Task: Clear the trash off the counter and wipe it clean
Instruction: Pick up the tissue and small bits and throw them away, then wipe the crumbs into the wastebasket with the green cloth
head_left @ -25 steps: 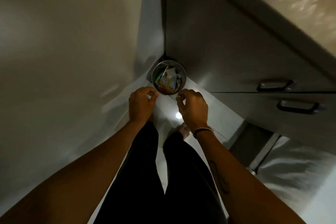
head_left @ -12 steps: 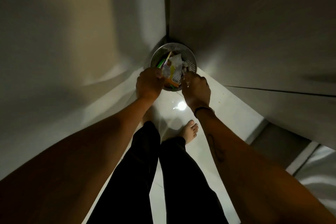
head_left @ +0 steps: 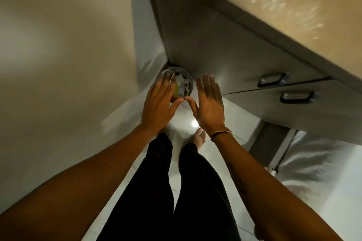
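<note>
Trash bin (head_left: pixel 185 80): small round metal container on the floor, set in the corner where the pale wall meets the cabinet front; wrappers and paper scraps lie inside it.
Head view, left hand (head_left: pixel 157 106): fingers spread flat, palm down, holding nothing; it overlaps the bin's left rim as seen from above, and whether it touches the rim cannot be told.
Head view, right hand (head_left: pixel 210 106): likewise spread and empty, just right of the bin, apart from it; a thin band sits on the wrist.
Thumbs: tips nearly meet at the bin's near edge.
Bearing of bin from hands: ahead and below, between the two hands, slightly nearer the left.
Axis: bin stands upright, mouth facing up; no long axis to favour either hand.
Counter (head_left: pixel 284 6): speckled top, upper right, above the hands and well apart from the bin; only a strip shows, so its state cannot be judged.
Cabinet handles (head_left: pixel 273 80): two dark pulls below the counter edge.
Stage (judgement): trash appears deposited; wiping is not yet begun, and no cloth is visible.
Coming move (judgement): turning up and to the right toward the counter.
</note>
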The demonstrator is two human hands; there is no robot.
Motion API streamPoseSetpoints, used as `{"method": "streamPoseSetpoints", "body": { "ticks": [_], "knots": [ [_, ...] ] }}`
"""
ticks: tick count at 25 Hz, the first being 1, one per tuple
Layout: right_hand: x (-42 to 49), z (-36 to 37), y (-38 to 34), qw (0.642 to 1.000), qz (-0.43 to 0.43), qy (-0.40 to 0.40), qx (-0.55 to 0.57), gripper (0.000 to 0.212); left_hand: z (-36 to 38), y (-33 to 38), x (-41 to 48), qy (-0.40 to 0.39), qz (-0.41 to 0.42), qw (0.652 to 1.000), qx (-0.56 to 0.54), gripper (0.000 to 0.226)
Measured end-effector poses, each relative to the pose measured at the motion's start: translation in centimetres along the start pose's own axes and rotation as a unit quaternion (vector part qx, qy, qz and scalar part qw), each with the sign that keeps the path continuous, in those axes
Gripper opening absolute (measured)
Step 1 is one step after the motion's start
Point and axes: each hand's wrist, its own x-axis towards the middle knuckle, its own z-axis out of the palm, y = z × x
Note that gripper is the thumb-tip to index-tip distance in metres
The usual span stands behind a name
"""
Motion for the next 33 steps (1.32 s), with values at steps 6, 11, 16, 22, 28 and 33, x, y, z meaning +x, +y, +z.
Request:
{"method": "streamPoseSetpoints", "body": {
  "ticks": [6, 11, 16, 22, 28, 33],
  "knots": [
    [-6.0, -16.9, -3.7, 0.984, -0.044, 0.16, 0.062, 0.079, -14.3, 7.3, -3.6, 0.073, 0.105, 0.992, 0.016, 0.079],
    [-6.5, -30.0, -0.7, 0.935, -0.04, 0.346, 0.06, 0.068, -21.5, 16.4, 3.5, 0.156, 0.204, 0.967, -0.006, 0.083],
    [0.2, -39.1, 9.7, 0.919, 0.096, 0.383, -0.018, 0.072, -23.5, 28.5, 14.2, 0.13, 0.268, 0.954, 0.038, 0.085],
    [9.2, -43.4, 19.9, 0.959, 0.178, 0.217, -0.03, 0.067, -20.0, 35.0, 22.3, -0.003, 0.236, 0.967, 0.092, 0.087],
    [11.2, -43.0, 21.9, 0.969, 0.203, 0.143, 0.004, 0.059, -19.4, 34.7, 22.9, 0.006, 0.246, 0.963, 0.111, 0.087],
    [12.7, -43.5, 21.6, 0.957, 0.244, 0.159, 0.023, 0.058, -19.4, 34.9, 22.8, 0.002, 0.24, 0.964, 0.113, 0.087]
  ]
}}
